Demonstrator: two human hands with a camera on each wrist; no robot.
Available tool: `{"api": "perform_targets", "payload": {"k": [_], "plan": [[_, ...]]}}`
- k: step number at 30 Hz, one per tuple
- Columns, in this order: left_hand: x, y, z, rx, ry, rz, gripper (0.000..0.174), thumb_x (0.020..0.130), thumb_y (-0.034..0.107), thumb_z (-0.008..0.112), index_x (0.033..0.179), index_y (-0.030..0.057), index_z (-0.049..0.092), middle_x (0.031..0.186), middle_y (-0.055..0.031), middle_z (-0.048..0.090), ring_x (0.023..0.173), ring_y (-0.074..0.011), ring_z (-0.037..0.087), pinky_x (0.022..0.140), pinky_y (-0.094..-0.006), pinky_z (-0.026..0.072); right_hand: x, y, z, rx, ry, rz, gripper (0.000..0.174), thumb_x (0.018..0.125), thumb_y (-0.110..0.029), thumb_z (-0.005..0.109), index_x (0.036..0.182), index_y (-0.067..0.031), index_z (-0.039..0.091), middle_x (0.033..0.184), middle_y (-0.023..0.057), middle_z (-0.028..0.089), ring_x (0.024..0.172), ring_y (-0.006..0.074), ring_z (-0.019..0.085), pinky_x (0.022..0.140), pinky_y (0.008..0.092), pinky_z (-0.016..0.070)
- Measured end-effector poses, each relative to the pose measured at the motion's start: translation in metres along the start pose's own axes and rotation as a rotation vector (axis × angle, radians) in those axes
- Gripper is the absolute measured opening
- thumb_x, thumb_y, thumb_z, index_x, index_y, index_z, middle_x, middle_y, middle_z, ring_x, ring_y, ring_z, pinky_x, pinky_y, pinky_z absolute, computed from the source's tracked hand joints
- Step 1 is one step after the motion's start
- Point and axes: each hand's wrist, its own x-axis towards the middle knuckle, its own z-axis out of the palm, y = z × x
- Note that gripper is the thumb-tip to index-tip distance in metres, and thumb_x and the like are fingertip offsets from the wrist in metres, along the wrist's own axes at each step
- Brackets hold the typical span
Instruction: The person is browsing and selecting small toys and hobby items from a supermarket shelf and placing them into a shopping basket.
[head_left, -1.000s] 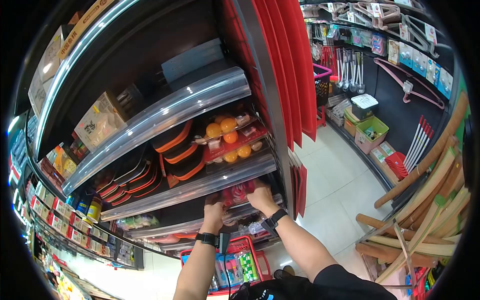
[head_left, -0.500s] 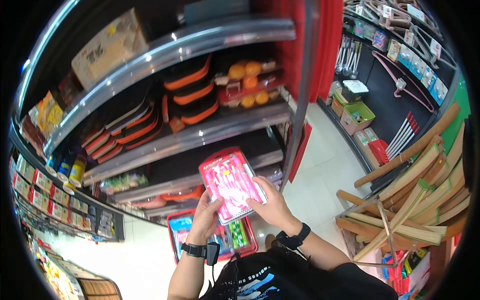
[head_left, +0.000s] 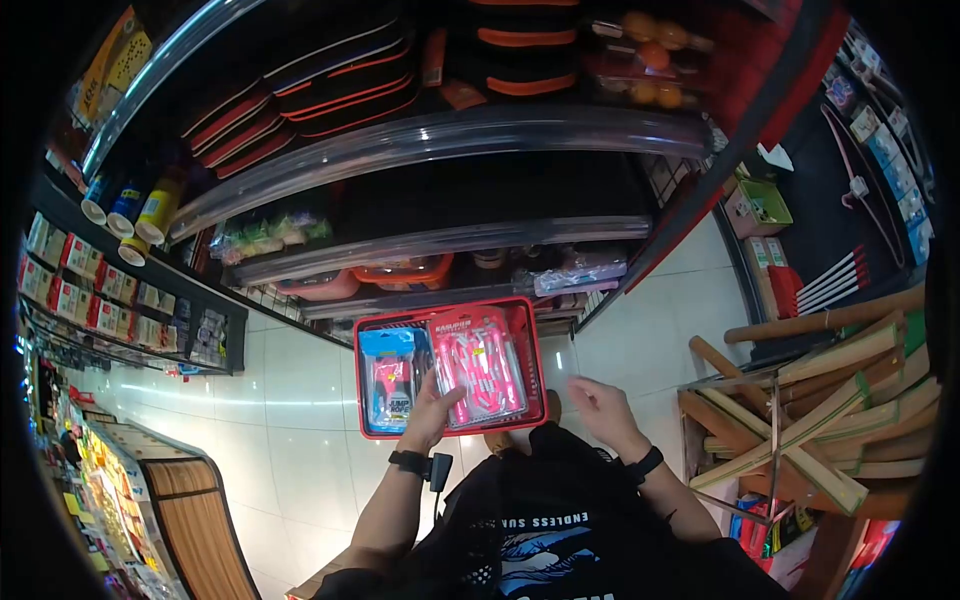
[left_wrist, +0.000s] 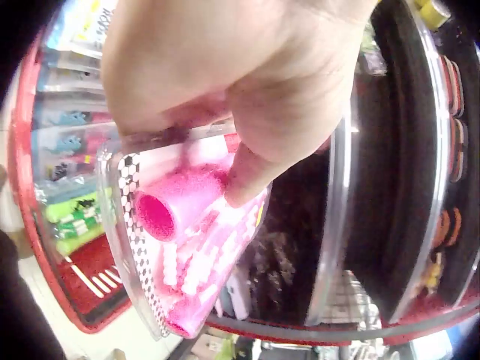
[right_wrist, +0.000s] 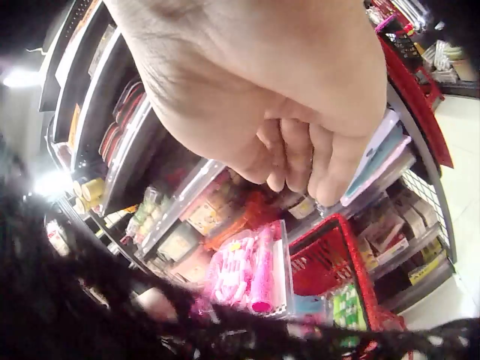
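Observation:
A pink jump rope pack (head_left: pixel 480 365) in clear plastic lies over the right part of a red basket (head_left: pixel 533 345). The left hand (head_left: pixel 430 415) pinches its lower left edge; in the left wrist view the thumb presses on the pack (left_wrist: pixel 202 225) beside a pink handle. The right hand (head_left: pixel 603 410) is off to the right of the basket, holding nothing, its fingers loosely bent in the right wrist view. A blue jump rope pack (head_left: pixel 388 375) lies in the basket's left part. Green-and-white packs (right_wrist: pixel 346 311) show inside the basket in the right wrist view.
Shelves with a clear front edge (head_left: pixel 440 248) stand just beyond the basket. A rack of wooden pieces (head_left: pixel 800 430) is at the right. A wooden-slatted stand (head_left: pixel 195 500) stands at the lower left, on the tiled floor (head_left: pixel 310 400).
The pink pack came off the shelf in both hands and moved down to the basket. The right hand has let go and moved right. The head view has turned lower.

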Motion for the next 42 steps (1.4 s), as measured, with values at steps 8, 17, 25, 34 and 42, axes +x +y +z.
{"api": "perform_targets", "payload": {"k": [8,17,25,34,42], "plan": [[0.054,-0.086,-0.049,0.028,0.135,-0.196,0.086,0.089,0.000,0.070,0.157,0.0062,0.018,0.129,-0.0146,0.059,0.112,-0.0257,0.063,0.095,-0.0395,0.0539,-0.023,0.038,-0.002,-0.125,-0.069,0.123,0.024,0.096,-0.020,0.063,0.112,-0.0043,0.072,0.095,0.0199,0.073,0.082,0.0313,0.073,0.075,0.0349,0.0563],[0.100,-0.131,-0.051,0.135,0.217,-0.323,0.085,0.087,0.001,0.072,0.156,0.0121,0.023,0.125,-0.0158,0.062,0.106,-0.0253,0.065,0.090,-0.0386,0.0558,-0.038,0.071,-0.027,-0.214,-0.112,0.261,0.024,0.097,-0.021,0.064,0.109,-0.0030,0.073,0.097,0.0184,0.074,0.084,0.0255,0.074,0.075,0.0327,0.0568],[0.165,-0.229,-0.097,0.622,0.249,-0.141,0.097,0.081,0.021,0.076,0.159,0.0113,0.019,0.136,-0.0260,0.057,0.121,-0.0390,0.060,0.100,-0.0441,0.0501,-0.036,0.092,-0.037,-0.258,-0.169,0.243,0.022,0.096,-0.021,0.065,0.107,-0.0044,0.074,0.094,0.0180,0.074,0.082,0.0268,0.074,0.072,0.0326,0.0575],[0.191,-0.314,-0.122,1.231,0.064,-0.122,0.089,0.078,0.031,0.072,0.156,0.0166,0.030,0.142,-0.0305,0.050,0.133,-0.0457,0.048,0.110,-0.0462,0.0420,-0.022,0.093,-0.043,-0.349,-0.201,0.224,0.021,0.095,-0.023,0.066,0.104,-0.0081,0.076,0.091,0.0161,0.075,0.074,0.0268,0.073,0.069,0.0341,0.0574],[0.121,-0.173,-0.036,1.187,0.217,-0.329,0.087,0.082,0.030,0.071,0.157,0.0182,0.029,0.155,-0.0287,0.034,0.141,-0.0466,0.037,0.116,-0.0449,0.0364,-0.013,0.085,-0.032,-0.375,-0.264,0.242,0.021,0.094,-0.021,0.064,0.105,-0.0068,0.075,0.096,0.0191,0.074,0.083,0.0318,0.074,0.074,0.0352,0.0589]]}}
